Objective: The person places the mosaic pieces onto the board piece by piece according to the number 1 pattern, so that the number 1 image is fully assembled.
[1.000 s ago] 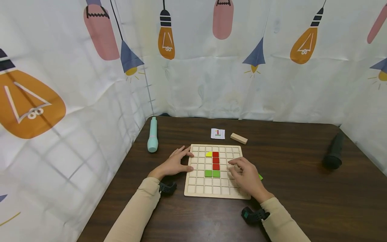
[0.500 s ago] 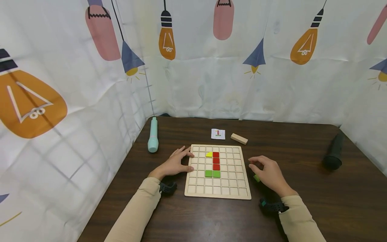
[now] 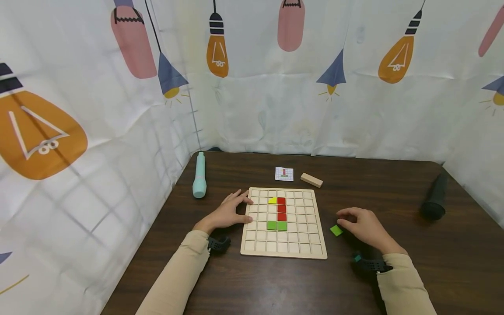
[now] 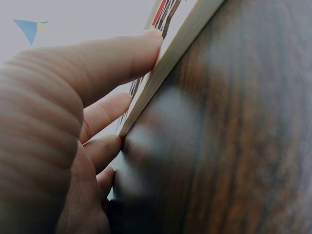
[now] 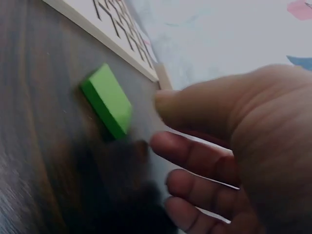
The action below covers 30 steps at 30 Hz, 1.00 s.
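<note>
a: quick check, where's your right hand (image 3: pixel 364 226)?
b: lower right of centre in the head view, on the dark wooden table (image 3: pixel 393 271). your fingers are loosely curled and hold nothing. the loose green square tile (image 3: pixel 336 230) lies flat on the table just left of your fingertips, very close; can't tell if they touch it. in the right wrist view the same tile (image 5: pixel 107 101) sits upper left, with a small gap to your thumb.
a: and that tile versus the board?
b: off the board, just right of its right edge. the wooden grid board (image 3: pixel 284 252) is centre frame, with a yellow triangle tile (image 3: pixel 272 201), three red tiles (image 3: pixel 281 208) in a column and two green tiles (image 3: pixel 277 226) under them.
a: left hand (image 3: pixel 227 213)?
b: your fingers lie straight against the board's left edge, thumb on the rim. the left wrist view shows fingertips (image 4: pixel 109 148) pressed to the board's side; nothing gripped.
a: anything else?
b: pattern card (image 3: pixel 284 173) and a plain wooden block (image 3: pixel 311 180) above the board, mint handheld device (image 3: pixel 199 175) at left, black one (image 3: pixel 434 197) far right.
</note>
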Available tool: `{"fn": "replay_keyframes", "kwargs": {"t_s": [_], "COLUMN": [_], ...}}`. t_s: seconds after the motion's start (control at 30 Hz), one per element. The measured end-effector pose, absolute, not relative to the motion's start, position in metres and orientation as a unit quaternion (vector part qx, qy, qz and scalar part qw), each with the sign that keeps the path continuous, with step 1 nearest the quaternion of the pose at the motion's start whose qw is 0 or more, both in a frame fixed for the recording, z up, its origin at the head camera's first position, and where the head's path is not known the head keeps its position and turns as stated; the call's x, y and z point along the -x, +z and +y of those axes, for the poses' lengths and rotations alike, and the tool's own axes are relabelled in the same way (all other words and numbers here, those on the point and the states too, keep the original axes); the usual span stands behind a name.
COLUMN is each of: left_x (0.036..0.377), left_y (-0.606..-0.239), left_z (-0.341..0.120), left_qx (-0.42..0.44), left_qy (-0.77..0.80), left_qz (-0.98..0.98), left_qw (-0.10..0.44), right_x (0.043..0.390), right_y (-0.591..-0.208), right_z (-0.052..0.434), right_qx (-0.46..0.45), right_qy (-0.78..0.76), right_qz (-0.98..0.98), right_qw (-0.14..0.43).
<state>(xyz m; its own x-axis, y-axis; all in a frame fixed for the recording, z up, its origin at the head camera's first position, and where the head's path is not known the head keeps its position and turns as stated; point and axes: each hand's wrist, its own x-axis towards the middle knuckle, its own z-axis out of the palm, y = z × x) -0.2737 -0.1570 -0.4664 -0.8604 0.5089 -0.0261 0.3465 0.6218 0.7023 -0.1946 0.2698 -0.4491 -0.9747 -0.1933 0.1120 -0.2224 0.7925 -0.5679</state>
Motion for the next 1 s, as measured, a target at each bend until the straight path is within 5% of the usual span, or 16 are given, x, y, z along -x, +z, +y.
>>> {"fn": "replay_keyframes", "kwargs": {"t_s": [0.4,1.0], "left_x": [0.274,0.274], "left_y": [-0.466,-0.467], "left_z": [-0.156,-0.156], "left_qx": [-0.237,-0.236], "left_qy": [0.363,0.365], "left_qz": [0.894,0.893], "left_qw": [0.112,0.111], "right_x": [0.192,0.196], "right_y": [-0.442,-0.449], "right_z": [0.276,0.265], "right_qx": [-0.153,-0.118], "right_qy": [0.337,0.304], "right_qz": [-0.926,-0.945], "right_qw": [-0.068,-0.009]}}
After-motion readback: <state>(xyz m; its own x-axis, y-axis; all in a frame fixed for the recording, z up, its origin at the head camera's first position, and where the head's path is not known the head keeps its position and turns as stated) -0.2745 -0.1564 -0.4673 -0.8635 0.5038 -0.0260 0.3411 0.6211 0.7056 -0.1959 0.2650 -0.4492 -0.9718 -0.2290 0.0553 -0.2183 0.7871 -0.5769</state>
